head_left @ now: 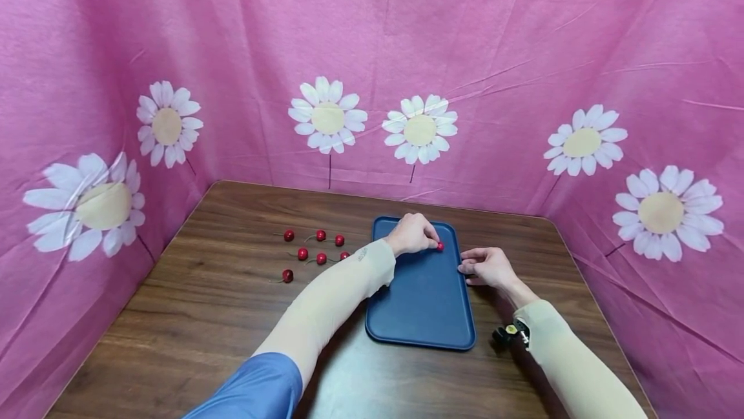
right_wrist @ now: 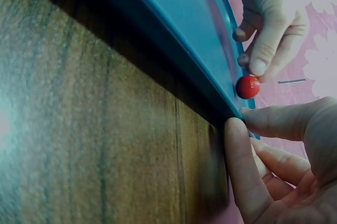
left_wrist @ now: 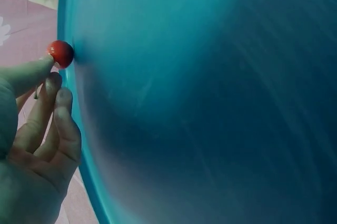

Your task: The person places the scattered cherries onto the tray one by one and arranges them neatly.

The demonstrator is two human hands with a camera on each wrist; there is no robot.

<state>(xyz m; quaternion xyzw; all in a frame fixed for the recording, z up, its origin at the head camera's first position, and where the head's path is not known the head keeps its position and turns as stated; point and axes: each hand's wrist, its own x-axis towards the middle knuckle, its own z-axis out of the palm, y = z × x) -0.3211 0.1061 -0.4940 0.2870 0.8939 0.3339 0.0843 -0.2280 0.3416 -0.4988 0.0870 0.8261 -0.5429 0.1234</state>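
Observation:
My left hand (head_left: 411, 235) reaches over the far part of a dark blue rectangular tray (head_left: 421, 309). Between thumb and fingertips it pinches one red cherry (head_left: 440, 246), close to the tray's far right side; in the right wrist view the same cherry (right_wrist: 247, 87) hangs just below the thumb tip. At the tray's right edge is my right hand (head_left: 491, 268). Its thumb and index finger pinch the rim, as the right wrist view shows. Left of the tray, several stemmed cherries (head_left: 303, 254) lie on the table, one partly covered by my left sleeve.
The brown wooden table (head_left: 192, 316) carries everything. A pink cloth (head_left: 494, 31) with white daisies hangs behind it and along both sides. A small black device with a yellow mark (head_left: 507, 332) sits at my right wrist.

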